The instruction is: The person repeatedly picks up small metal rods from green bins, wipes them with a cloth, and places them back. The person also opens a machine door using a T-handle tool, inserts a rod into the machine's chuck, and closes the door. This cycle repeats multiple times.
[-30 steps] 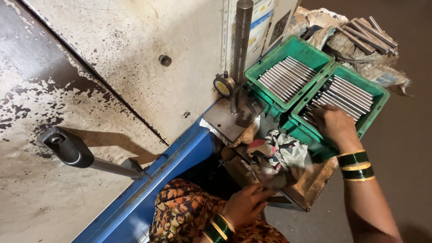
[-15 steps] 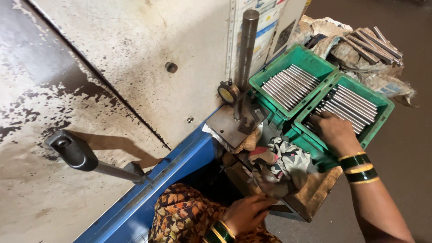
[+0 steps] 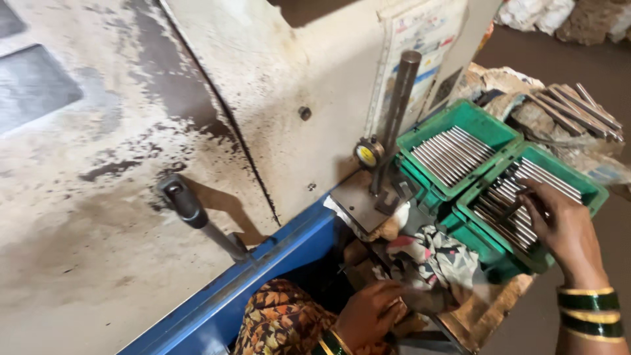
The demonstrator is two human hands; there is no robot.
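My right hand [image 3: 563, 231] reaches into the nearer green tray [image 3: 591, 192], fingers curled over the metal rods [image 3: 519, 197] lying in it; whether it grips a rod is not clear. A second green tray [image 3: 476, 115] behind it holds a neat row of rods [image 3: 449, 154]. My left hand [image 3: 369, 312] rests low by my lap, fingers closed on a small part at the edge of a patterned cloth [image 3: 434, 256]. A dial gauge [image 3: 368, 153] on a steel post [image 3: 394, 118] stands on a small plate [image 3: 358, 204] between the two hands.
A worn cream machine panel [image 3: 164, 131] fills the left, with a black-knobbed lever [image 3: 184, 200] sticking out above a blue rail [image 3: 263, 269]. More loose rods [image 3: 578, 108] lie on rags behind the trays. Brown cardboard [image 3: 490, 312] sits under the cloth.
The view has shifted closer and to the right. My right hand has slid further into the nearer tray onto the rods. My left hand stays low by the cloth.
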